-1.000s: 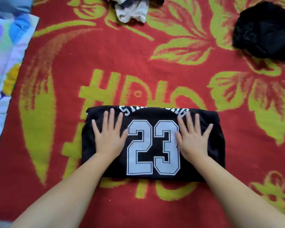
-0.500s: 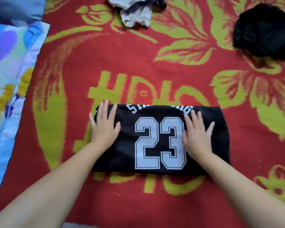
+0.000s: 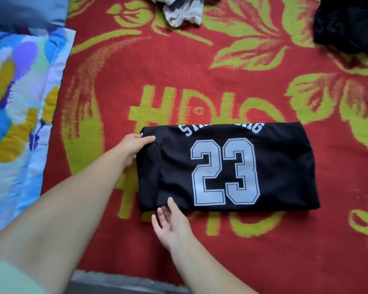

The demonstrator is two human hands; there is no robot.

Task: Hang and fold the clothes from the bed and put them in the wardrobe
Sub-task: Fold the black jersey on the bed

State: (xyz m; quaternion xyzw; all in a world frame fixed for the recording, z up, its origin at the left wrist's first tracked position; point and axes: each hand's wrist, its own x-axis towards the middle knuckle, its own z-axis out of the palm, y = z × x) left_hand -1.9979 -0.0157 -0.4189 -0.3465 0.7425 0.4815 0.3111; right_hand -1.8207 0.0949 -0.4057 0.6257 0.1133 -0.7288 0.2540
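Note:
A black jersey (image 3: 285, 166) with a white "23" lies folded into a wide rectangle on the red and yellow-green blanket (image 3: 179, 71). My left hand (image 3: 134, 145) grips the jersey's upper left corner, thumb on top of the cloth. My right hand (image 3: 170, 221) is at the lower left edge, its thumb on the fabric and its fingers partly under the edge.
A crumpled white and dark garment (image 3: 183, 11) lies at the top centre. A black bundle of clothing (image 3: 348, 24) sits at the top right. A colourful floral quilt (image 3: 19, 102) covers the left side, with a blue-grey pillow (image 3: 26, 11) above it.
Both hands have left their flat press on the jersey. The left slid to the upper left corner and took hold; the right crossed over to the lower left edge.

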